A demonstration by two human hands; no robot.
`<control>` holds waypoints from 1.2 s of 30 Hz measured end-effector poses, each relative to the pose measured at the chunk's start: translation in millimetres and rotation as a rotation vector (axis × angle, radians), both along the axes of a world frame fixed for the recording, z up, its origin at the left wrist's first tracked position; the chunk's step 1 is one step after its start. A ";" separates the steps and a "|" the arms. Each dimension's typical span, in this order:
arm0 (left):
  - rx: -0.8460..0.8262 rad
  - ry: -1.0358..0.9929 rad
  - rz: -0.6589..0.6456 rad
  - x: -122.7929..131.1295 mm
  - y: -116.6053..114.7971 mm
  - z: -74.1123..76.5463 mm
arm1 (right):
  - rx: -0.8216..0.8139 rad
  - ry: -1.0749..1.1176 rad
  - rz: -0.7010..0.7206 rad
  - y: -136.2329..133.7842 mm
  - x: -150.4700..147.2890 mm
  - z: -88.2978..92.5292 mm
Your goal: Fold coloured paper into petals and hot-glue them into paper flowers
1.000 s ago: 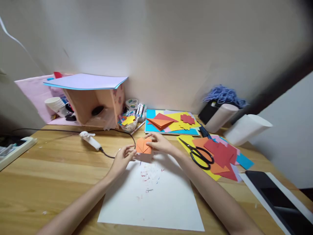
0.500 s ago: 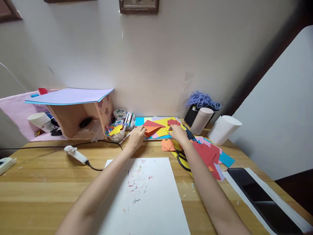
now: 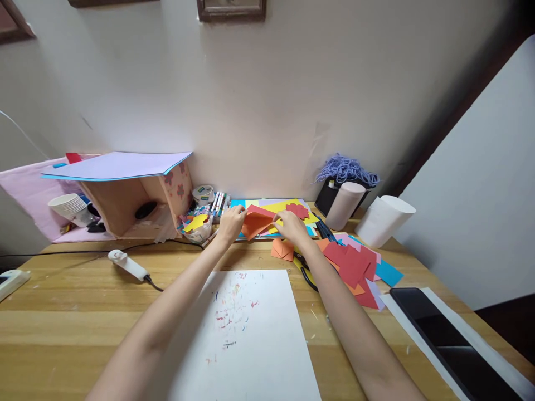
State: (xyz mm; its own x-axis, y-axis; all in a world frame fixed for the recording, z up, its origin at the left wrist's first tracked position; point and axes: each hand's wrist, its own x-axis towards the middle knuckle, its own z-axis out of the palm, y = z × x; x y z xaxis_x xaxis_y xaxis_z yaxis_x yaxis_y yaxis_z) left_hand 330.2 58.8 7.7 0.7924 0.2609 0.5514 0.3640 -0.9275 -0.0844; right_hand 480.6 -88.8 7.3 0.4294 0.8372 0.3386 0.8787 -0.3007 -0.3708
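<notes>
A folded orange-red sheet of paper (image 3: pixel 256 223) hangs between my two hands above the stack of coloured paper (image 3: pixel 239 204). My left hand (image 3: pixel 232 223) is closed on its left edge. At its right corner, my right hand (image 3: pixel 289 224) pinches the paper between thumb and fingers. A red paper flower (image 3: pixel 298 211) lies on the yellow sheet just behind my right hand. Below the hands rests a folded orange paper piece (image 3: pixel 282 250). Black-handled scissors (image 3: pixel 307 273) lie partly hidden by my right forearm.
Nearest me lies a white sheet (image 3: pixel 251 334) with paint marks. Red paper scraps (image 3: pixel 355 264) and a phone (image 3: pixel 455 345) are on the right. On the left stand a cardboard box (image 3: pixel 179 192) and a white corded tool (image 3: pixel 127 264). Paper rolls (image 3: pixel 387 221) stand at the back right.
My right hand has moved left and taken hold of the orange-red paper's right corner. The paper is now lifted and opened a little between both hands.
</notes>
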 end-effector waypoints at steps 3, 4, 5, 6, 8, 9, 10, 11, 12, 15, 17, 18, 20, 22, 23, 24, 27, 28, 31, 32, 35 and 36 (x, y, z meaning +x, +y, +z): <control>0.001 -0.050 0.025 -4.3 -9.7 12.1 | 0.027 -0.001 0.016 -2.0 0.3 5.6; -0.005 -0.074 0.035 -7.2 -14.3 16.5 | 0.038 -0.001 0.033 -3.7 -0.1 9.8; -0.029 -0.128 0.053 -11.1 -19.4 21.1 | 0.054 0.000 0.062 -5.8 -1.2 15.0; -0.051 -0.179 0.064 -15.8 -24.7 25.6 | 0.075 -0.002 0.100 -8.4 -2.9 21.2; -0.099 -0.269 0.087 -27.8 -35.4 34.0 | 0.161 -0.019 0.227 -14.6 -9.2 34.5; -0.128 -0.310 0.101 -35.0 -40.4 37.4 | 0.197 -0.050 0.287 -18.0 -14.0 40.6; -0.162 -0.356 0.117 -42.9 -45.1 40.2 | 0.224 -0.086 0.338 -21.5 -19.9 45.5; -0.207 -0.391 0.133 -51.3 -49.3 42.1 | 0.239 -0.122 0.387 -24.8 -26.8 48.7; -0.269 -0.421 0.154 -60.2 -53.0 43.0 | 0.236 -0.149 0.438 -28.1 -34.5 49.8; -0.557 -0.449 0.184 -86.4 -60.6 38.4 | 0.235 -0.147 0.539 -37.2 -59.7 39.5; -0.795 -0.484 0.149 -101.4 -63.1 29.3 | 0.262 -0.113 0.591 -43.1 -75.3 24.2; -0.927 -0.503 0.124 -107.6 -64.0 23.2 | 0.277 -0.088 0.587 -46.1 -82.1 15.6; -1.237 -0.530 0.117 -117.3 -65.9 9.7 | 0.289 -0.028 0.579 -52.0 -93.3 -0.5; -1.490 -0.565 0.122 -123.6 -68.9 -3.4 | 0.301 0.070 0.580 -56.4 -101.4 -13.0; -1.575 -0.583 0.135 -125.9 -71.0 -8.9 | 0.310 0.130 0.579 -57.8 -104.5 -17.6; -1.630 -0.602 0.151 -127.7 -73.4 -13.5 | 0.317 0.197 0.578 -58.7 -107.2 -21.4; -1.649 -0.622 0.182 -132.0 -81.7 -20.8 | 0.301 0.414 0.540 -58.5 -112.5 -29.3; -1.642 -0.605 0.163 -133.3 -84.4 -21.3 | 0.292 0.475 0.516 -58.3 -113.5 -31.4; -1.693 -0.501 0.006 -137.2 -90.2 -20.1 | 0.304 0.565 0.468 -58.7 -114.6 -37.9; -1.732 -0.467 -0.048 -138.3 -91.1 -19.9 | 0.320 0.566 0.476 -59.5 -114.6 -40.2; -1.855 -0.428 -0.086 -140.3 -90.6 -22.8 | 0.330 0.531 0.524 -62.8 -115.1 -47.1; -1.884 -0.431 -0.073 -140.6 -89.7 -24.6 | 0.327 0.516 0.519 -63.9 -115.6 -49.0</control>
